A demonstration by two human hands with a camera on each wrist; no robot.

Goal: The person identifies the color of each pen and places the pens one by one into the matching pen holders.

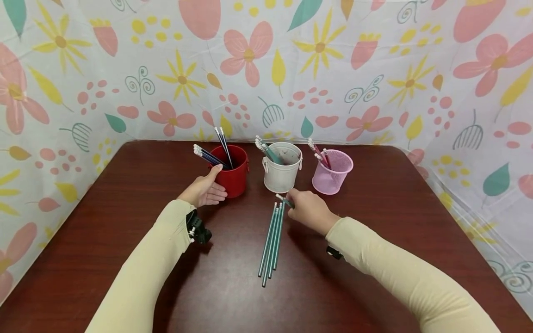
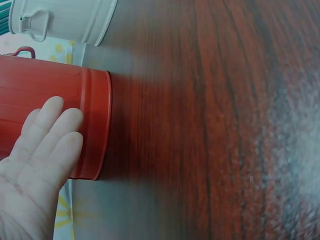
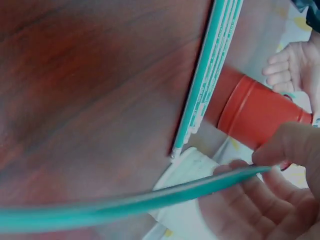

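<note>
My left hand (image 1: 207, 189) rests against the side of a red bucket (image 1: 234, 184), its fingers straight; the left wrist view shows the fingertips over the lower wall. Several dark blue pencils (image 1: 208, 156) with white erasers lean in that bucket. With thumb and fingers, my right hand (image 1: 310, 211) pinches a green pencil (image 3: 165, 199) in front of a white bucket (image 1: 280, 179). The white eraser end of this pencil points left in the head view. Just left of that hand, several more green pencils (image 1: 271, 245) lie side by side on the table, erasers toward the white bucket.
Green pencils (image 1: 270, 153) stand in the white bucket. At its right is a pink mesh pencil cup (image 1: 331, 178) holding several dark red pencils (image 1: 323, 156). All three containers line the back of the brown table (image 1: 354, 286). Behind it hangs a flowered cloth (image 1: 258, 101).
</note>
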